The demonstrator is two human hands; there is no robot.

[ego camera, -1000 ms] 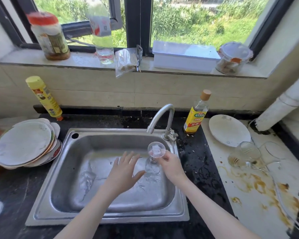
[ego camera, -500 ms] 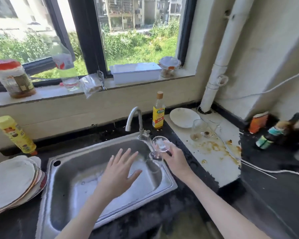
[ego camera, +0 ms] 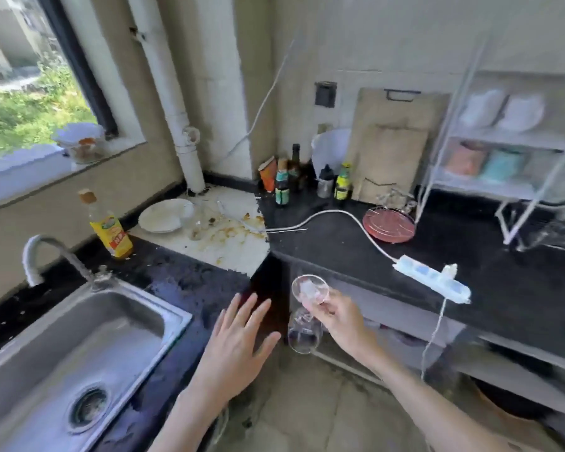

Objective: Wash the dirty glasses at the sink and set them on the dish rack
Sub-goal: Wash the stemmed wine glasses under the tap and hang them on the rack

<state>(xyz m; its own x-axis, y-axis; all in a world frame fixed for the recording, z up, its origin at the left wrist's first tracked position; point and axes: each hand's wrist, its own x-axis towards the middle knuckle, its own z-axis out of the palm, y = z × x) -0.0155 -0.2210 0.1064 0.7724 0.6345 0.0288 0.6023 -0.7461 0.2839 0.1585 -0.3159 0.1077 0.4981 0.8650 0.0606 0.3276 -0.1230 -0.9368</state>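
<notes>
A black L-shaped counter [ego camera: 356, 243] is wrapping round the corner of a small kitchen, with the steel sink [ego camera: 79, 350] sitting sunk into its near-left stretch. Taking the sink as the anchor: a window [ego camera: 23, 102] is letting in daylight above and behind it, and a white pipe [ego camera: 173, 102] is running down the wall beyond its far-right corner. A white dish rack [ego camera: 503, 145], blurred, is standing far to the right of the sink on the other leg of the counter, with cutting boards [ego camera: 395, 148] leaning against the wall beside it. A stained pale patch of counter right of the faucet [ego camera: 46, 256] is carrying a white plate [ego camera: 163, 215]; a yellow bottle [ego camera: 110, 227] is standing just behind the sink's back-right corner. A white power strip [ego camera: 433, 283] is lying on the counter further right.

Just off the sink's right edge, the left hand [ego camera: 235, 347] is hovering flat with fingers spread, holding nothing. The right hand [ego camera: 343, 321] is pinching the foot of a stemmed glass [ego camera: 305, 316], which is hanging bowl-down over the floor, clear of the sink.
</notes>
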